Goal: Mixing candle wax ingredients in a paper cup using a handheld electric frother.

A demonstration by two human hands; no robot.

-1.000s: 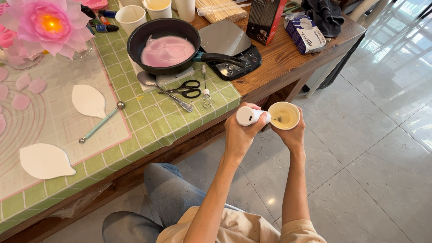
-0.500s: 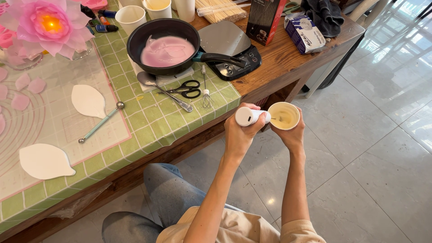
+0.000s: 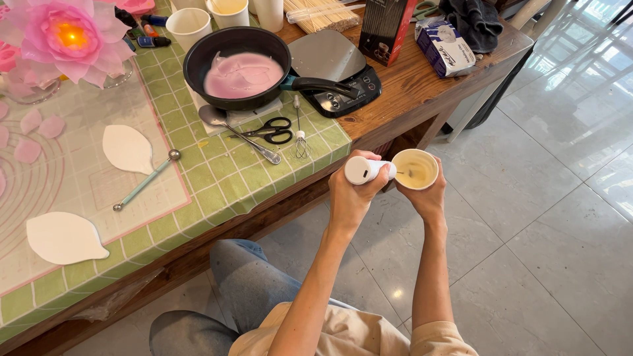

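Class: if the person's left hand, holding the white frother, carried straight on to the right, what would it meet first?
Probably the small cup in the right hand: the left hand aims the white frother into it, though depth is unclear.

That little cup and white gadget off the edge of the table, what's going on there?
A seated person holds a small cup in the right hand and a white handheld mixer in the left hand, its thin shaft dipping into the cup's pale yellowish liquid. Both are held out past the table's wooden edge, above the tiled floor. On the table sit a black pan of pink mixture, scissors and white petal-shaped cutouts.
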